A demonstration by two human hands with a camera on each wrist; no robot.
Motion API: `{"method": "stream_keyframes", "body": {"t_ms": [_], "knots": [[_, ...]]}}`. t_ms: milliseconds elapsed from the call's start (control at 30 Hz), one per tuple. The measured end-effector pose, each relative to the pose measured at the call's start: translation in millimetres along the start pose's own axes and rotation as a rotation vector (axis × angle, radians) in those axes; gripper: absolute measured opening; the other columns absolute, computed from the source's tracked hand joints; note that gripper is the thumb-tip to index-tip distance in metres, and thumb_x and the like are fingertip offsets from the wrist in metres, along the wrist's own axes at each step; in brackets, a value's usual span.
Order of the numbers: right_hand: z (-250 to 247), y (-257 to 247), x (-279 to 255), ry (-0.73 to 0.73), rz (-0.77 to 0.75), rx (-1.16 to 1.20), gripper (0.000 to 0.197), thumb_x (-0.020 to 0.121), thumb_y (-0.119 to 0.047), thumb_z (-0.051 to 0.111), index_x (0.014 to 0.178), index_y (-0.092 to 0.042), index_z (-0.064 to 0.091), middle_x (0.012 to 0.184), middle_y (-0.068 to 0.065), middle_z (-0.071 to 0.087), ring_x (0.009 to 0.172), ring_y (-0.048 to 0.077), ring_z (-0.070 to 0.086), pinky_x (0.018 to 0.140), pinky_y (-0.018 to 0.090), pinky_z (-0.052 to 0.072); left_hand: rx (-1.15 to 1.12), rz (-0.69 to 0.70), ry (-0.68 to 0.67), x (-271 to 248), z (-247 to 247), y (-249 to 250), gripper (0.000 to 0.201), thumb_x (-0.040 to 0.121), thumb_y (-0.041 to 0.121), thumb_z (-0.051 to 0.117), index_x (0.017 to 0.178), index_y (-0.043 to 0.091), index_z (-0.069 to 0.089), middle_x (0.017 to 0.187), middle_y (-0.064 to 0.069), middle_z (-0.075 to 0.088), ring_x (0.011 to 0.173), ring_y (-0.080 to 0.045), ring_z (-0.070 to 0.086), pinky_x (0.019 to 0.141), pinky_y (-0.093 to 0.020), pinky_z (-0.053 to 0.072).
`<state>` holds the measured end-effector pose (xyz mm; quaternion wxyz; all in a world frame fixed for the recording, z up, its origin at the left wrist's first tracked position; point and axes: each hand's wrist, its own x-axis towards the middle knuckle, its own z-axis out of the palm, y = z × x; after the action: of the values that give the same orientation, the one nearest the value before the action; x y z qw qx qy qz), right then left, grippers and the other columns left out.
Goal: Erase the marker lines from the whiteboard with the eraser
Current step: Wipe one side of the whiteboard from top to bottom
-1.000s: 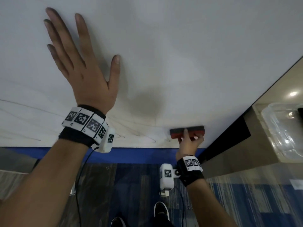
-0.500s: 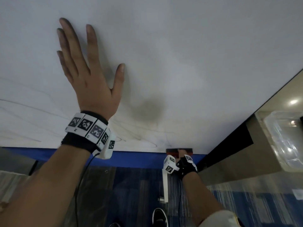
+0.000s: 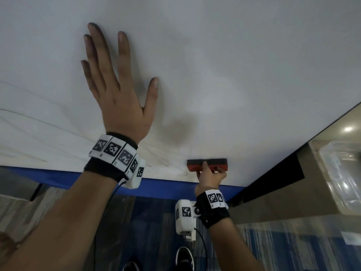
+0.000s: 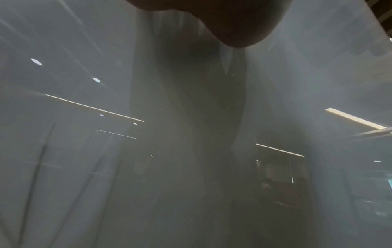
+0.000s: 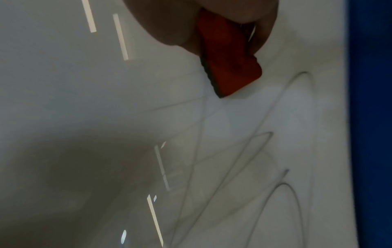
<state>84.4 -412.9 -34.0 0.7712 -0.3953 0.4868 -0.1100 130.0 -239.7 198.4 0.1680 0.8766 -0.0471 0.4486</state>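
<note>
Head view: the left hand lies flat on the large white glossy whiteboard, fingers straight and spread, likely bracing the body while the other arm wipes. The right hand grips the red block eraser with dark felt face, felt pressed to the board near its bottom edge, just above the blue trim strip. Thin grey looping marker lines run leftwards along the bottom edge, unerased.

Left wrist view: mostly board glare and reflections; only a dark bit of palm shows at the top, fingers not shown.

Right wrist view: fingers curl round the eraser; marker loops lie just beside its end, so the wipe probably heads there.
</note>
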Motion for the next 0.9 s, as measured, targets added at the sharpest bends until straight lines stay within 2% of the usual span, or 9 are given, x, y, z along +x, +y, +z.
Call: {"method": "stream_keyframes", "body": {"t_ms": [100, 167, 233, 333, 433, 533, 633, 767, 900], "knots": [[-11.1, 28.2, 37.4, -0.042, 0.34, -0.076, 0.031, 0.102, -0.003, 0.053, 0.133, -0.005, 0.047, 0.104, 0.019, 0.059, 0.09, 0.033, 0.06, 0.067, 0.043, 0.061, -0.003, 0.001, -0.001, -0.9, 0.8, -0.9, 0.073, 0.103, 0.044, 0.051, 0.157, -0.001, 0.029, 0.159, -0.039, 0.021, 0.152, -0.051, 0.018, 0.126, -0.058, 0.014], [-20.2, 44.4, 65.2, -0.087, 0.428, -0.107, 0.025, 0.108, -0.007, 0.039, 0.132, -0.005, 0.044, 0.087, 0.021, 0.066, 0.084, 0.032, 0.058, 0.05, 0.036, 0.06, -0.002, 0.008, -0.005, -2.4, 1.6, -2.0, 0.073, 0.103, 0.044, 0.051, 0.156, -0.001, 0.029, 0.159, -0.039, 0.021, 0.152, -0.051, 0.019, 0.125, -0.058, 0.015], [-18.5, 41.2, 56.9, -0.124, 0.444, -0.164, 0.026, 0.108, -0.008, 0.043, 0.132, -0.003, 0.052, 0.084, 0.021, 0.073, 0.082, 0.032, 0.058, 0.04, 0.035, 0.056, 0.007, 0.019, -0.01, -3.1, 2.1, -4.0, 0.074, 0.103, 0.045, 0.051, 0.156, -0.001, 0.03, 0.159, -0.039, 0.022, 0.151, -0.051, 0.02, 0.125, -0.059, 0.016], [-11.0, 9.3, 12.9, -0.164, 0.376, 0.044, 0.03, 0.101, 0.001, 0.054, 0.132, 0.001, 0.054, 0.129, 0.023, 0.062, 0.095, 0.034, 0.062, 0.059, 0.045, 0.06, 0.03, 0.025, -0.013, -2.9, 2.4, -7.7, 0.074, 0.103, 0.046, 0.051, 0.155, -0.002, 0.031, 0.158, -0.04, 0.024, 0.15, -0.052, 0.022, 0.124, -0.06, 0.017], [-4.8, -32.3, -23.1, -0.262, 0.224, 0.183, 0.036, 0.101, -0.001, 0.057, 0.136, -0.003, 0.053, 0.128, 0.018, 0.064, 0.113, 0.032, 0.063, 0.081, 0.043, 0.058, 0.043, 0.034, -0.001, -2.9, 5.6, -8.8, 0.073, 0.102, 0.046, 0.052, 0.153, -0.004, 0.034, 0.155, -0.042, 0.027, 0.148, -0.055, 0.025, 0.123, -0.062, 0.018], [4.7, -47.9, -46.2, -0.262, 0.166, 0.21, 0.04, 0.101, -0.004, 0.058, 0.139, -0.001, 0.046, 0.132, 0.02, 0.059, 0.113, 0.032, 0.061, 0.082, 0.042, 0.057, 0.041, 0.024, 0.009, -3.6, 8.2, -9.2, 0.073, 0.101, 0.045, 0.054, 0.153, -0.004, 0.035, 0.155, -0.042, 0.028, 0.147, -0.055, 0.025, 0.123, -0.063, 0.018], [12.1, -28.0, -48.4, -0.154, 0.106, 0.139, 0.031, 0.101, -0.004, 0.059, 0.125, -0.008, 0.039, 0.134, 0.021, 0.054, 0.12, 0.034, 0.059, 0.095, 0.048, 0.055, 0.039, 0.03, 0.004, -3.1, 9.0, -11.7, 0.072, 0.101, 0.045, 0.054, 0.153, -0.002, 0.035, 0.155, -0.041, 0.028, 0.148, -0.054, 0.026, 0.123, -0.063, 0.019], [20.5, 18.8, -21.5, -0.015, 0.178, 0.005, 0.041, 0.096, 0.004, 0.063, 0.132, -0.001, 0.045, 0.135, 0.024, 0.056, 0.115, 0.039, 0.061, 0.083, 0.047, 0.056, 0.018, 0.04, -0.004, -5.8, 7.2, -11.1, 0.072, 0.101, 0.046, 0.054, 0.153, -0.001, 0.035, 0.155, -0.04, 0.029, 0.148, -0.053, 0.026, 0.124, -0.061, 0.019], [15.7, 59.2, 8.9, -0.021, 0.344, -0.176, 0.046, 0.103, -0.002, 0.053, 0.148, -0.002, 0.043, 0.139, 0.023, 0.053, 0.104, 0.035, 0.058, 0.066, 0.043, 0.059, 0.008, 0.035, -0.006, -6.5, 4.4, -11.0, 0.07, 0.102, 0.045, 0.054, 0.154, 0.001, 0.035, 0.157, -0.038, 0.029, 0.149, -0.051, 0.026, 0.124, -0.06, 0.018]]}}
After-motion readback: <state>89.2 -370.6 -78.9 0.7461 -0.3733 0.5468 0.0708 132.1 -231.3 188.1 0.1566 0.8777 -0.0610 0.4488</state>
